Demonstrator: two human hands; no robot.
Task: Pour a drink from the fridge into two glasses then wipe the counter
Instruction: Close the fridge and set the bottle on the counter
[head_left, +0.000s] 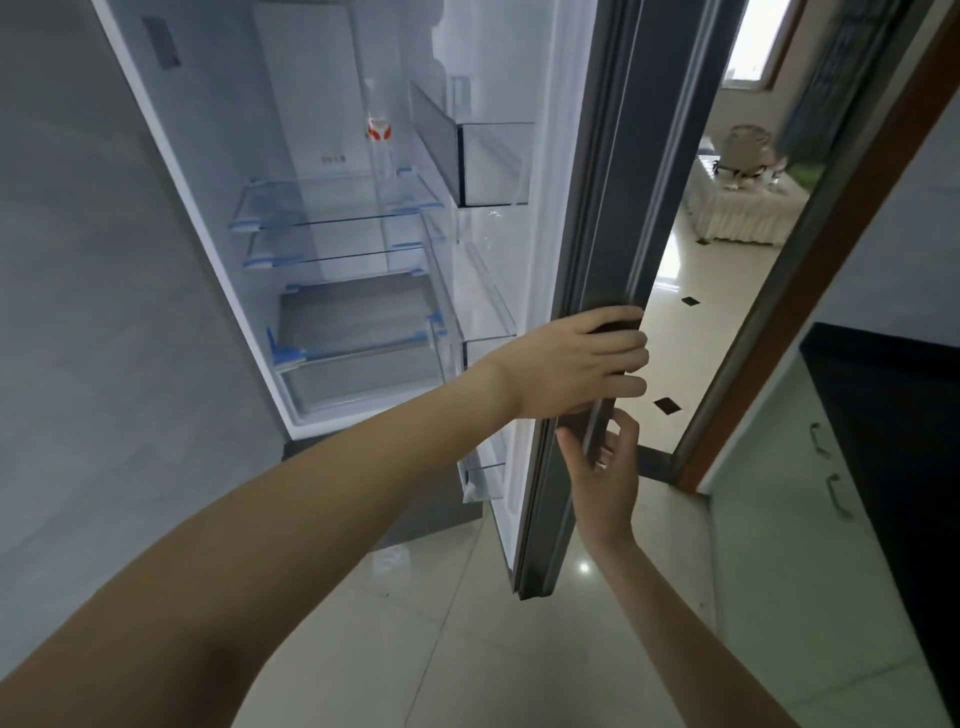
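The fridge (332, 291) stands open, its grey door (602, 208) swung out to the right. A clear bottle (382, 140) with a red-and-white label stands on the upper glass shelf (332, 213). My left hand (582, 364) grips the door's outer edge, fingers curled round it. Just below, my right hand (605, 467) holds the same edge from the other side, thumb and fingers around it. The other shelves and the door bins look bare.
A dark counter (893, 415) over pale green cabinets (810, 545) runs along the right. A brown-framed doorway (810, 291) behind the door leads to another room with a cloth-covered table (737, 208). A grey wall (78, 312) is on the left, glossy floor tiles (467, 649) below.
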